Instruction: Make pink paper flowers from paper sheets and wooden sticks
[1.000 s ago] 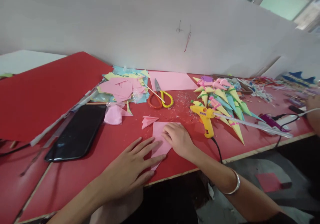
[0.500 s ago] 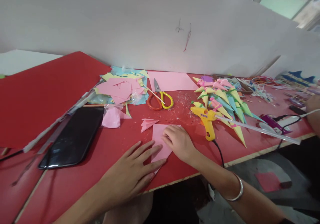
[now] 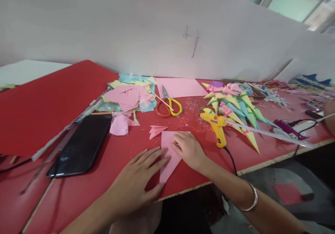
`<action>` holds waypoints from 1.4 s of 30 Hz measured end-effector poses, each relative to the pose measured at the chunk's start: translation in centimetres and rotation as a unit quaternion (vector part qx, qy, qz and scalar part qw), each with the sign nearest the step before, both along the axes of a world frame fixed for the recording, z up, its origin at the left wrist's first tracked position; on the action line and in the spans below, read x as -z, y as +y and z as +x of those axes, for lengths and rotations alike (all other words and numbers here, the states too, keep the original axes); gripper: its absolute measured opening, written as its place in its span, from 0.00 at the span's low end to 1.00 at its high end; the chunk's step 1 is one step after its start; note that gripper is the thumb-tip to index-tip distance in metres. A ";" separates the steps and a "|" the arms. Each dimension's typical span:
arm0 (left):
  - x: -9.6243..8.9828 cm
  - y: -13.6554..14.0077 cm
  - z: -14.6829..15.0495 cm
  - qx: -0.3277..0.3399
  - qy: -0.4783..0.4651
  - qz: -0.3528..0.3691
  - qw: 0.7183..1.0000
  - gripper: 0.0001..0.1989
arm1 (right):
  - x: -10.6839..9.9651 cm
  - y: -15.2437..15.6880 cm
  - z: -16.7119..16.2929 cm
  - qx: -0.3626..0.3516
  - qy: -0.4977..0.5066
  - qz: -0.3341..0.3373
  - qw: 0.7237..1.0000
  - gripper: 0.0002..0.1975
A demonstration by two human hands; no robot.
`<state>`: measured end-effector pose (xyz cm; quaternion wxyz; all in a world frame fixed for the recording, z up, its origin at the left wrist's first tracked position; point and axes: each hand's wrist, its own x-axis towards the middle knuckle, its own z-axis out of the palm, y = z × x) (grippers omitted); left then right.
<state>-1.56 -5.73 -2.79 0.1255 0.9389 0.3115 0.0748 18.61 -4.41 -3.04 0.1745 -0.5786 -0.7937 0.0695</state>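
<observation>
Pale pink paper sheet [image 3: 173, 158], matte, straight-topped, lower right side slanted to a narrow bottom end, is laid flat near the front edge of the red tabletop [image 3: 138, 138]. Its left edge is touched by the spread fingers of the left hand [image 3: 137, 176]; its upper right is covered by the right hand [image 3: 190, 152], fingers curled, grip can't be told. Hands are held apart. Folded pink paper piece [image 3: 157, 130] is placed just beyond; scissors [image 3: 167, 98] farther.

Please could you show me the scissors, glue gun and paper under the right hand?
Scissors [image 3: 165, 93]: head view, metal blades.
Glue gun [image 3: 215, 122]: head view, yellow body.
Paper [image 3: 170, 165]: head view, lower part.
</observation>
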 end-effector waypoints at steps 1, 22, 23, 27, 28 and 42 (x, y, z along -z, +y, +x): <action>0.0 0.0 0.0 -0.003 0.001 0.004 1.000 0.29 | 0.0 0.0 0.0 0.001 0.001 -0.001 1.000 0.06; -0.6 0.7 -0.3 0.002 0.058 -0.020 0.998 0.33 | -1.4 -6.2 0.4 -0.118 0.021 0.085 0.989 0.10; -0.6 0.7 -0.3 0.005 0.060 -0.020 0.998 0.33 | -1.2 -6.9 0.4 -0.133 0.015 0.074 0.988 0.10; -0.7 0.7 -0.4 0.004 0.058 -0.020 0.998 0.32 | -1.0 -8.0 0.3 -0.185 -0.012 0.027 0.982 0.14; -0.7 0.7 -0.4 0.001 0.056 -0.020 0.998 0.32 | -1.1 -8.0 0.3 -0.196 -0.023 0.008 0.980 0.15; -0.5 0.8 -0.7 0.000 0.072 -0.022 0.997 0.33 | -1.9 -6.3 3.8 -0.092 -0.090 0.011 0.992 0.20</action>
